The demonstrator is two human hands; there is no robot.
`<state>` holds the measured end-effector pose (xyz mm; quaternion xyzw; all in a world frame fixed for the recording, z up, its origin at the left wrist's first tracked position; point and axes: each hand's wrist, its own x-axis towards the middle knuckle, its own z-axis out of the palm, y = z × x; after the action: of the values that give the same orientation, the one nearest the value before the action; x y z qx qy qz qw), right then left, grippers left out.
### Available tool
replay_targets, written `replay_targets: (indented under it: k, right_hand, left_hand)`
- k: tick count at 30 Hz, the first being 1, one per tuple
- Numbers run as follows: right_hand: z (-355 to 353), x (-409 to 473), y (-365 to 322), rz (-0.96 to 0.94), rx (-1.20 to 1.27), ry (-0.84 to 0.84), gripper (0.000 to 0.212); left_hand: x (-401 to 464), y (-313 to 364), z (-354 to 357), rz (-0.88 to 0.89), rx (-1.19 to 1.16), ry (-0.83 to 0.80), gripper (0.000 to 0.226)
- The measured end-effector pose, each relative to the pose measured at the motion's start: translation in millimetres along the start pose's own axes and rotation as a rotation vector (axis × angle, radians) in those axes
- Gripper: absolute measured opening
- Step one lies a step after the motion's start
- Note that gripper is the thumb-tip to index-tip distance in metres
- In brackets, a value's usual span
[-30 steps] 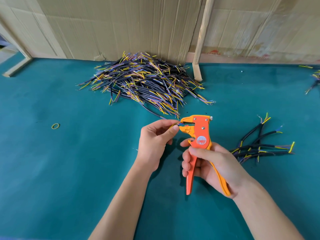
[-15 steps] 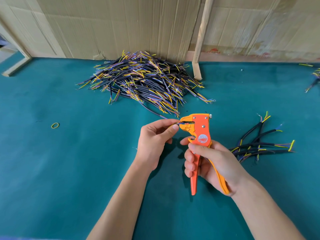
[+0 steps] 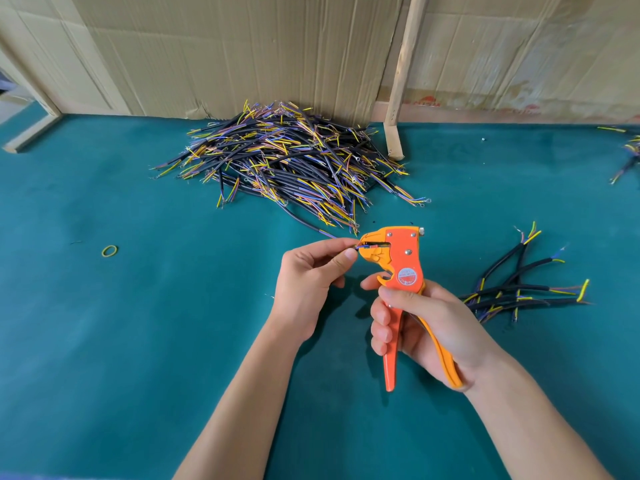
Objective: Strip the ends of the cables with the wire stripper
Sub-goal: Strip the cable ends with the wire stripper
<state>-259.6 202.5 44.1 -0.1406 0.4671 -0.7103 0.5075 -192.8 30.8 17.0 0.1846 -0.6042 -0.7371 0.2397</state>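
- The right hand wraps its fingers around the two long handles of the orange plastic-and-metal wire stripper, holding the tool upright above the teal felt-covered table. The head points away from the person and the mouth faces left, probably so that it meets the other hand.
- The left hand pinches a thin cable end between thumb and forefinger, just beside the stripper's mouth. The grip sits close to the tip, which likely keeps the short end stiff enough to feed straight in.
- A short stretch of blue and reddish wire shows between the fingertips and the mouth, and seems to reach inside the slot. How deep it goes cannot be told, and the rest of the cable is hidden inside the hand.
- The handles stand spread apart, so the squeeze appears not yet made.
- A large heap of black-sheathed cables with yellow, blue and purple cores lies at the far side of the table against the brown cardboard wall, within reach; which pile is the supply cannot be told.
- A small bundle of similar black cables lies to the right of the right hand, just beside it.
- A yellow rubber band lies alone to the left, well apart from the work.
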Motion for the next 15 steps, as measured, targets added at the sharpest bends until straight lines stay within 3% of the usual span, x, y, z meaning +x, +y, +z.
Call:
replay_targets:
  k: [15]
  right_hand:
    - [-2.1, -1.1, -1.0, 0.015, -0.009, -0.005, 0.025]
  left_hand:
    - [0.0, 1.7, -0.4, 0.003, 0.03, -0.013, 0.013]
